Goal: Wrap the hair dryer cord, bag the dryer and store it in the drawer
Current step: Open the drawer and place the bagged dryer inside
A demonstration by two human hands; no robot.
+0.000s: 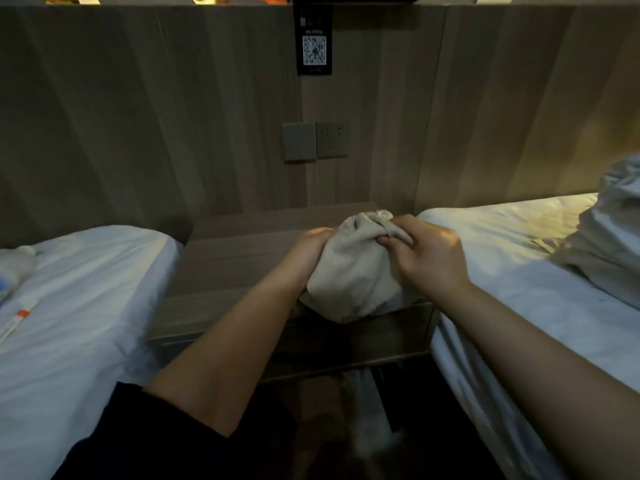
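A beige cloth bag point(353, 271), bulging with something hidden inside, rests on the front right part of the wooden nightstand point(235, 258). My left hand point(308, 252) grips the bag's left side. My right hand point(426, 254) pinches the gathered neck of the bag at its top right. The hair dryer and its cord are not visible. Below the nightstand top, the drawer front point(346, 341) lies in shadow; I cannot tell whether it is open.
A white bed point(79, 306) lies on the left with a thin white and orange item point(19, 318) on it. Another white bed point(519, 271) with a rumpled pillow point(613, 237) is on the right. A switch and socket point(315, 142) sit on the wooden wall panel.
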